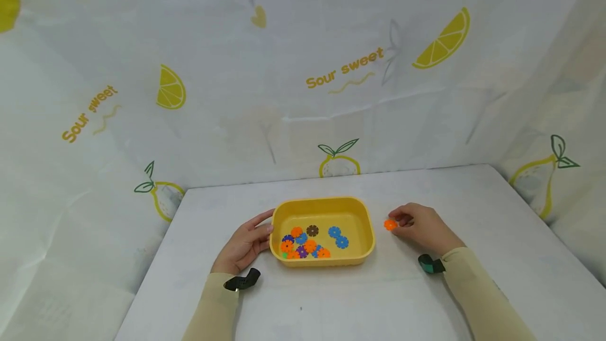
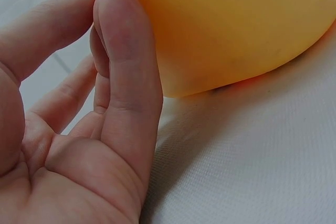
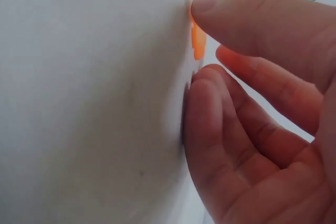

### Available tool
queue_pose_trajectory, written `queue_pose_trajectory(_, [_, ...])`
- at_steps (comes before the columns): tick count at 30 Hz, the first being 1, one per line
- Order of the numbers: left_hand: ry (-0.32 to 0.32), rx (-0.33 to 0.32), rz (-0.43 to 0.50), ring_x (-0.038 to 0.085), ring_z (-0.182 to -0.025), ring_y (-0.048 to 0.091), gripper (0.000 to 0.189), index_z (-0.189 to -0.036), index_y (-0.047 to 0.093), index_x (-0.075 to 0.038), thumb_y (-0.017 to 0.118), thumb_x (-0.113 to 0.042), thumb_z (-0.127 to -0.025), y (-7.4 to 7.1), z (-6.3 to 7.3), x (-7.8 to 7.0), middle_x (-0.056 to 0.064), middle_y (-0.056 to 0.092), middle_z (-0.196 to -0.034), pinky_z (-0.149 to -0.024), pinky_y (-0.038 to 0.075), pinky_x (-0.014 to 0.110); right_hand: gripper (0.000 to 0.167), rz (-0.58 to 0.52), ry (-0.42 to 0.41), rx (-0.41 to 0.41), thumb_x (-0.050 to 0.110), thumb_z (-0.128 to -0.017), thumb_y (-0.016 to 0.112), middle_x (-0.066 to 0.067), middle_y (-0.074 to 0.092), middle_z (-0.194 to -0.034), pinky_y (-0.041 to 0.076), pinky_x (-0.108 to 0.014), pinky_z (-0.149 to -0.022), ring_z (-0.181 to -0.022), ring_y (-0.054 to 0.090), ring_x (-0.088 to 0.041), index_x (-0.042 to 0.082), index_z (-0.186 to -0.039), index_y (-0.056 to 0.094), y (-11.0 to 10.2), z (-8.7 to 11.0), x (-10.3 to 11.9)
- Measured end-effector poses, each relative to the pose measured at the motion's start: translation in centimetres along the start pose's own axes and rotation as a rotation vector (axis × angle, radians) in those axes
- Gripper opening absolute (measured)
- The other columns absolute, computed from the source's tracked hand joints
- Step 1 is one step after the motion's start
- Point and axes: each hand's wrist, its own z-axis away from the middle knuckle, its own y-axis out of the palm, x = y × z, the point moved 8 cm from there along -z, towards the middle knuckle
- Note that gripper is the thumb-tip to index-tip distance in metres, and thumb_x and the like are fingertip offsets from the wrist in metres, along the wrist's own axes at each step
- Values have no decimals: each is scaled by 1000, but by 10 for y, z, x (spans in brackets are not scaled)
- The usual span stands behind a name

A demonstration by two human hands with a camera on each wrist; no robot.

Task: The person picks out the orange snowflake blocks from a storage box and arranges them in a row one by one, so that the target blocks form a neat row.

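Observation:
My left hand (image 1: 242, 246) grips the left side of a shallow yellow plastic tray (image 1: 367, 220), thumb and fingers at its rim. In the left wrist view the fingers meet at the tray wall (image 2: 226, 35). Orange, blue, purple and brown notched plastic discs lie in the tray, mostly toward its front left; a blue disc (image 1: 342, 242) lies farther right. Right of the tray my right hand (image 1: 423, 228) has an orange notched disc (image 1: 390, 224) at its fingertips, low over the table. In the right wrist view a fingertip covers part of that disc (image 3: 199, 40); the opposing contact is hidden.
A white cloth covers the table (image 1: 326, 299). Behind and beside it hangs a white curtain (image 1: 265, 136) printed with lemons and lettering. Each wrist wears a dark band, one of them a black band (image 1: 243, 280) on the left.

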Motion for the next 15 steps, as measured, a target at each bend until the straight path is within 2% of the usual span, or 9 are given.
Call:
queue_pose_trajectory(7, [7, -1, -2, 19, -106, 76, 60, -160, 52, -20, 74, -20, -104, -1, -3, 4, 10, 74, -136, -94, 65, 34, 37, -21, -8, 37, 25, -97, 81, -7, 74, -121, 62, -40, -89, -106, 66, -23, 11, -130, 75, -12, -1, 12])
queue_pose_trajectory(10, [8, 4, 0, 19, -107, 76, 61, -160, 53, -20, 76, -22, -103, -1, -3, 3, 11, 74, -137, -96, 65, 35, 36, -9, -55, 48, 26, -98, 81, -9, 75, -125, 63, -43, -93, -108, 67, -22, 12, -131, 75, -23, -12, 32])
queue_pose_trajectory(15, [19, -9, -17, 21, -107, 76, 60, -159, 55, -20, 76, -22, -102, -4, -4, 1, 11, 74, -139, -96, 65, 35, 31, -13, -193, 97, 20, -97, 83, -11, 76, -124, 63, -41, -97, -107, 68, -20, 14, -127, 77, -29, -36, 85])
